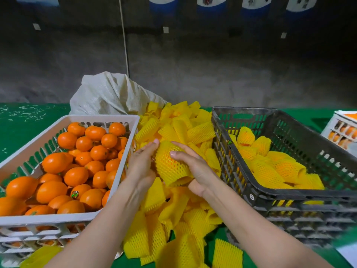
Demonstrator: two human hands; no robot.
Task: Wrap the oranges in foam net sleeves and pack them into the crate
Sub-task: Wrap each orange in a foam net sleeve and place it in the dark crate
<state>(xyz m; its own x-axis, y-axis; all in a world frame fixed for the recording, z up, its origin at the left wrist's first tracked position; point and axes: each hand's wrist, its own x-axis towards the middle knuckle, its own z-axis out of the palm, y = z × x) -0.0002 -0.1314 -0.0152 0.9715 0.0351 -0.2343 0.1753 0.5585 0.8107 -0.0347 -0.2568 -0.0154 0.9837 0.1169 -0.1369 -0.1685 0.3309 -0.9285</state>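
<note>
Between my hands is an orange inside a yellow foam net sleeve, its orange skin showing through the mesh. My left hand holds the sleeve's left side, fingers reaching over its top. My right hand grips the right side with the thumb across the front. A white crate at the left is full of bare oranges. The dark grey crate at the right holds several wrapped oranges.
A heap of loose yellow foam sleeves covers the green table between the crates. A pale woven sack lies behind the heap. A white box with oranges stands at the far right edge.
</note>
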